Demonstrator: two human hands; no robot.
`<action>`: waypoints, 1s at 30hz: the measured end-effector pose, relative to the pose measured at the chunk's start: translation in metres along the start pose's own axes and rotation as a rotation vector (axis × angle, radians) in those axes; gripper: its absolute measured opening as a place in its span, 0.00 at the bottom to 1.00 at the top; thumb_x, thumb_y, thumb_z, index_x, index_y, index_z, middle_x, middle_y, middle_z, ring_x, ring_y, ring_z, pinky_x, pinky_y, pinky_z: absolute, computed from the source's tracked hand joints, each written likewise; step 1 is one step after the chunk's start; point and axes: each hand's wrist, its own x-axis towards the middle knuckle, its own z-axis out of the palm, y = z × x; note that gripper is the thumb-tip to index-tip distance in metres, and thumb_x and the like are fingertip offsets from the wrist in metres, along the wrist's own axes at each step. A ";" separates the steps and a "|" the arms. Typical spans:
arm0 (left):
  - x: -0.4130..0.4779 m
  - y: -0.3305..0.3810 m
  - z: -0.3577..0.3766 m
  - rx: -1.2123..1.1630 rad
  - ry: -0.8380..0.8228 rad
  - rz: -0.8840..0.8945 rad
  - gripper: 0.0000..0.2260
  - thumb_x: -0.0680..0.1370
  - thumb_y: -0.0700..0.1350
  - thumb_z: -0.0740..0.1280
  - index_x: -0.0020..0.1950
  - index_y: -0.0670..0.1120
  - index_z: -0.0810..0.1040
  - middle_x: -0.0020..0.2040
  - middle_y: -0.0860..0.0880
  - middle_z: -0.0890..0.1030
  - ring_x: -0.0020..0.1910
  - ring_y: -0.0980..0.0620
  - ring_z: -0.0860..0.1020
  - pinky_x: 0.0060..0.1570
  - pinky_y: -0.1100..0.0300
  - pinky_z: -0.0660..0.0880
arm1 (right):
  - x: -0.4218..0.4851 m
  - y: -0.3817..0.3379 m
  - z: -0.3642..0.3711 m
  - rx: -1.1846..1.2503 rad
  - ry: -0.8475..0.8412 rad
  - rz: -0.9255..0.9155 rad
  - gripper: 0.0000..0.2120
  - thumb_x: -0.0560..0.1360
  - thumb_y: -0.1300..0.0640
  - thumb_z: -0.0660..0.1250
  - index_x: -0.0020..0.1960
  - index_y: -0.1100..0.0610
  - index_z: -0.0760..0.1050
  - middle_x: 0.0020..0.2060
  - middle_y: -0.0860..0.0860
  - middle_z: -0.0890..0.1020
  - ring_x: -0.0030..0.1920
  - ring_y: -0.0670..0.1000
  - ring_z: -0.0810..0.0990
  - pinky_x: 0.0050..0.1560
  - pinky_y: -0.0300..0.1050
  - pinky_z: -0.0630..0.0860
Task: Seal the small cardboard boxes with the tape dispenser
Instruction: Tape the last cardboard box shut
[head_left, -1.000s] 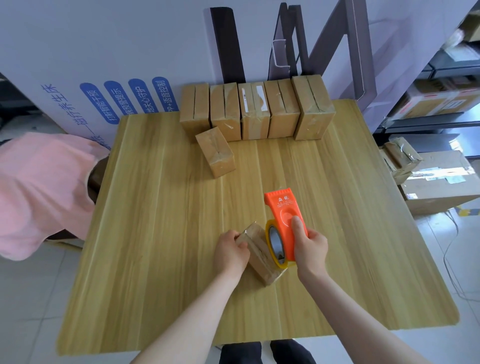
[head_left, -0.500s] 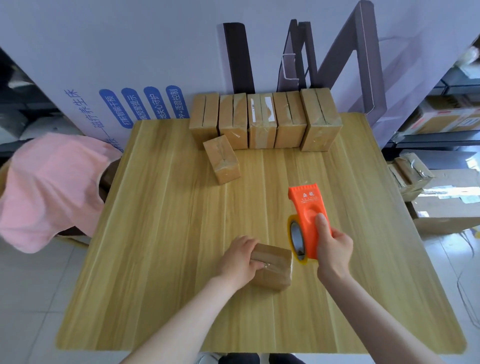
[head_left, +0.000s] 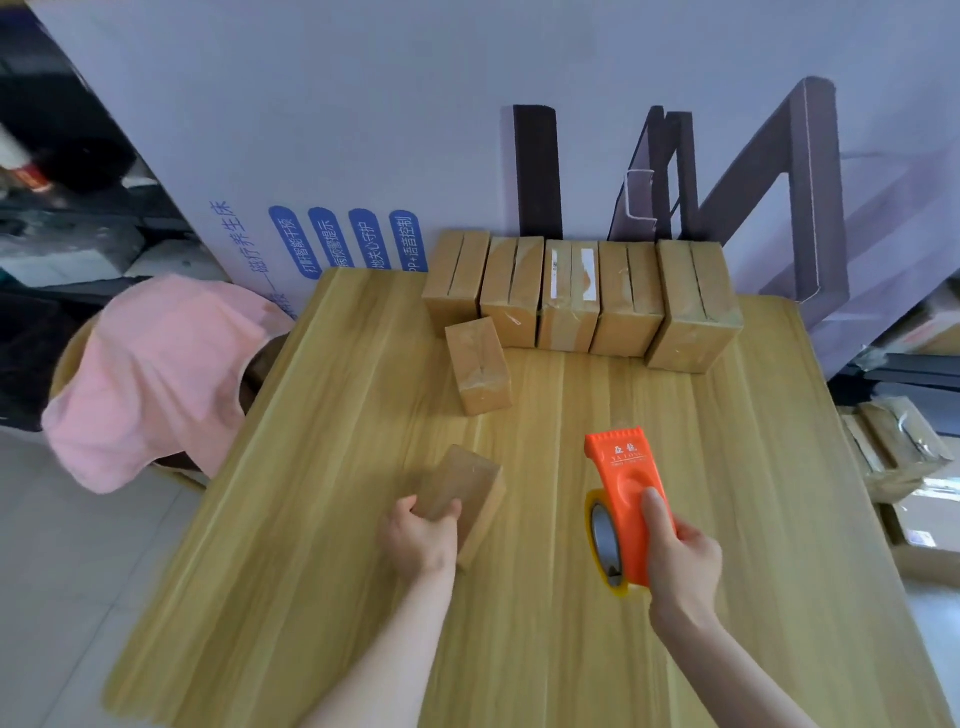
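Nearest me, right side: my right hand (head_left: 680, 561), closed round the orange tape dispenser (head_left: 623, 483), thumb along its flat face, toothed end pointing away, roll toward my left, held over the table (head_left: 332, 519).

Left side: my left hand (head_left: 421, 538), fingers curled over the near end of one small box (head_left: 465, 483), tilted and blurred; taped or not, I cannot tell. It is apart from the dispenser.

Handling note, my judgement — set it flat, seam uppermost, pin one end, then draw tape straight along the seam.

Further off — one lone box (head_left: 478, 371).

Farthest: a row of five boxes (head_left: 582, 296) against the printed board (head_left: 311, 130).
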 end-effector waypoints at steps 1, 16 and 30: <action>0.014 0.003 0.000 -0.032 0.014 -0.013 0.28 0.67 0.52 0.77 0.62 0.41 0.76 0.59 0.42 0.76 0.61 0.41 0.73 0.62 0.48 0.71 | 0.000 -0.003 0.006 -0.001 -0.003 0.001 0.20 0.78 0.53 0.67 0.35 0.69 0.74 0.24 0.56 0.73 0.15 0.43 0.69 0.15 0.34 0.65; 0.162 0.119 0.055 -0.141 0.016 -0.010 0.34 0.74 0.58 0.69 0.73 0.41 0.67 0.69 0.42 0.72 0.69 0.41 0.70 0.67 0.48 0.68 | 0.015 0.000 0.095 -0.031 0.190 0.084 0.19 0.76 0.52 0.69 0.42 0.70 0.78 0.31 0.58 0.77 0.30 0.56 0.74 0.31 0.43 0.70; 0.190 0.159 0.085 -0.117 -0.139 0.054 0.32 0.76 0.56 0.68 0.73 0.41 0.65 0.70 0.42 0.71 0.67 0.41 0.71 0.65 0.47 0.70 | 0.013 -0.007 0.119 -0.032 0.266 0.089 0.17 0.77 0.54 0.68 0.35 0.65 0.77 0.28 0.57 0.76 0.27 0.54 0.73 0.27 0.42 0.67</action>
